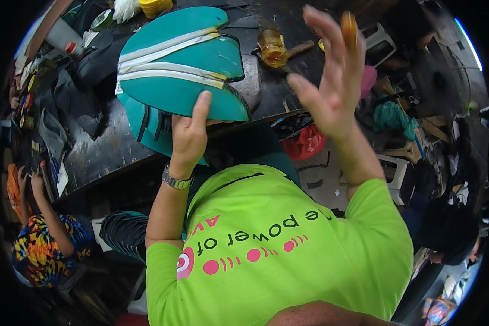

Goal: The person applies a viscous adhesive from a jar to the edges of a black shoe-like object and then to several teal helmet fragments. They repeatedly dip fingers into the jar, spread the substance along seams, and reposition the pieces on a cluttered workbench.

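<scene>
My left hand (189, 136) grips a fan of teal cut pieces (174, 89) with its thumb on top and its fingers hidden underneath. The pieces have rounded, leaf-like outlines, dark edges and white strips running across them. Raised to the right and apart from them is my right hand (334, 103), slightly blurred, with thumb and fingers spread and nothing held. Amber, glue-like stuff coats one of its fingertips. Between the two hands, farther back on the table, stands a jar of amber glue (273, 51) with smeared sides. A wooden-handled tool (300, 49) lies beside it.
The dark worktable (103, 163) carries black and grey scraps (73, 100) at left and a yellow roll (155, 6) at the back. Below its edge are a red bag (305, 142) and a white stool (394, 174). Another person (51, 244) works at far left; a fan (440, 79) stands right.
</scene>
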Available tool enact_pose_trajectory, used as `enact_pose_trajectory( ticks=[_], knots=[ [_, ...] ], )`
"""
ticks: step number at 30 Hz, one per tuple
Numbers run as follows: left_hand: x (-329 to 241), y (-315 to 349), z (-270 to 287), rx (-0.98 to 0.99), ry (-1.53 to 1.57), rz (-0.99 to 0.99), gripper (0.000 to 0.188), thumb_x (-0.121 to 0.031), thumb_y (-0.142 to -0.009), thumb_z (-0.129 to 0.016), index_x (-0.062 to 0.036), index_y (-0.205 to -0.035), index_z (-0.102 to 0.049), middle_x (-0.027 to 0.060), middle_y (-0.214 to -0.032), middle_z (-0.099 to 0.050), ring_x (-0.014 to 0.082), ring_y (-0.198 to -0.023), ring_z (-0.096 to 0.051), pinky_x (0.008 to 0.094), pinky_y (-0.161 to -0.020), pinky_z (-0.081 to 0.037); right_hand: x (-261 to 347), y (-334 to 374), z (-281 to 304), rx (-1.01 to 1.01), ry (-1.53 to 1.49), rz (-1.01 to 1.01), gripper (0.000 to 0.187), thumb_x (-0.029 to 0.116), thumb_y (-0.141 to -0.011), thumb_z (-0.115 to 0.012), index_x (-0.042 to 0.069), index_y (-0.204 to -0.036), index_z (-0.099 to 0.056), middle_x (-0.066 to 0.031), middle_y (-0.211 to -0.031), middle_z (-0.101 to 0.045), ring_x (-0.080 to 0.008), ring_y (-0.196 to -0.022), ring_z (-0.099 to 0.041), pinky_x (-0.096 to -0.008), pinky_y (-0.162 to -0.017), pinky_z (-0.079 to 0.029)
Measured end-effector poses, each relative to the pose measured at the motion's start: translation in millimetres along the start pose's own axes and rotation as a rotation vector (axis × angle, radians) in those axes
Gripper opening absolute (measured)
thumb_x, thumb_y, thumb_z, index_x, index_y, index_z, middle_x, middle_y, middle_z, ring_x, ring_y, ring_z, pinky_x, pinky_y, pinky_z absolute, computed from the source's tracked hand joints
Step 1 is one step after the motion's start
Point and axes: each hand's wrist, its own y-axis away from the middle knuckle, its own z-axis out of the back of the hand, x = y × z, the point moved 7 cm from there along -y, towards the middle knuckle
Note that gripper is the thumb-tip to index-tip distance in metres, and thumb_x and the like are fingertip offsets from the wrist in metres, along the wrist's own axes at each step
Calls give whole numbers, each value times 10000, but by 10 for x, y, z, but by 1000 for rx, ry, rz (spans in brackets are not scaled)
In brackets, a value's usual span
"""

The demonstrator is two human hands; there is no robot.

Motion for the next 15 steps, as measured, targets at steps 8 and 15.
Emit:
enact_pose_trajectory(
  ticks=[8, 15],
  knots=[
    [-616, -344, -505, 423, -815, -263, 252, -133, -991, -590, -9, -1211, -597, 280, -961, -656, 473, -884, -602, 433, -768, -513, 168, -1067, -563, 1002, 507, 441, 710, 10, -822, -605, 66, -1504, -412, -273, -1221, -646, -384, -1106, -663, -403, -949, -536],
    [-1246, -477, -114, -114, -982, -785, 582, -209, -880, -750, -21, -1388, -537, 191, -1383, -544, 346, -1270, -525, 424, -1077, -410, -1126, -1561, 245, 689, 328, -165, 758, -124, -800, -495, 105, -1518, -414, -138, -1118, -706, -175, -909, -650, -314, -823, -542]
  ],
)
